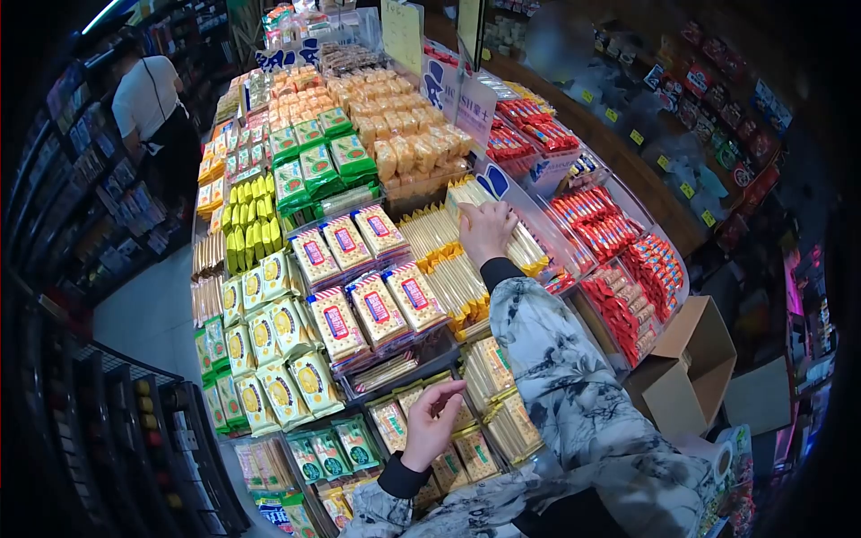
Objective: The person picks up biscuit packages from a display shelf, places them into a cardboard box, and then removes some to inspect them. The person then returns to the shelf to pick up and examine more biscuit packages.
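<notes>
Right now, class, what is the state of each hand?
Left hand: open, fingers on tan packets.
Right hand: on pale yellow packets; grip cannot be told.

My right hand (485,231) lies back-up on the pale stick packs (448,260), so its palm, and whether its fingers (468,212) grip a pack, are hidden. My left hand (432,423) covers part of the brown biscuit packs (475,453) near me; what lies under it I cannot see. My patterned sleeve (574,394) hides whatever lies to the near right. Print on the red-striped packets (377,309) is too small to read. The far-left person (148,108) is partly lost in the dark rim. The cardboard box (686,368) at right hides its own inside. The lowest packs (296,511) are cut off by the bottom edge.
</notes>
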`<state>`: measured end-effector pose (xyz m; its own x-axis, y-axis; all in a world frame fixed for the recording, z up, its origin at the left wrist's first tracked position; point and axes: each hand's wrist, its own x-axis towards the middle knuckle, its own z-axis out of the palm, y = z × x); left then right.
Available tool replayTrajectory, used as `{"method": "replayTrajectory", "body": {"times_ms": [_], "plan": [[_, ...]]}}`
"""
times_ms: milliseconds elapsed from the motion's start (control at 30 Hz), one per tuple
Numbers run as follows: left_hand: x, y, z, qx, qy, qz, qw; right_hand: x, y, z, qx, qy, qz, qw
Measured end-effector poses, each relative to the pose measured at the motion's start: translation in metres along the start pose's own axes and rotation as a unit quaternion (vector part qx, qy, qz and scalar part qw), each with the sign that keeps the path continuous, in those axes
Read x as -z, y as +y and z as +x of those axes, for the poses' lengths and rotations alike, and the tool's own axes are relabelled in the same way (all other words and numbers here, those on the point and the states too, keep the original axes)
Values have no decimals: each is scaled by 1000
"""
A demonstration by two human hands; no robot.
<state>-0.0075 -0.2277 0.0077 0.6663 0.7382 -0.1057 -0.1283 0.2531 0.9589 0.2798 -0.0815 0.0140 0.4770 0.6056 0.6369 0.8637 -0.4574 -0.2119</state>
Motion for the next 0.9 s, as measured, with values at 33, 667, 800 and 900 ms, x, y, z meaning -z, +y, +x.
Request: {"method": "replayTrajectory", "body": {"times_ms": [33,667,800,900], "plan": [[0,0,0,-1,0,0,1000,-1,-1,0,18,7,-22,1000],[-1,0,-12,-1,-5,15,1000,36,-28,-15,-48,24,112,992],[-7,2,-25,-16,-17,21,1000,69,-52,-57,-67,43,197,977],[-13,4,-43,2,-8,12,1000,107,-67,-92,-95,51,279,954]]}}
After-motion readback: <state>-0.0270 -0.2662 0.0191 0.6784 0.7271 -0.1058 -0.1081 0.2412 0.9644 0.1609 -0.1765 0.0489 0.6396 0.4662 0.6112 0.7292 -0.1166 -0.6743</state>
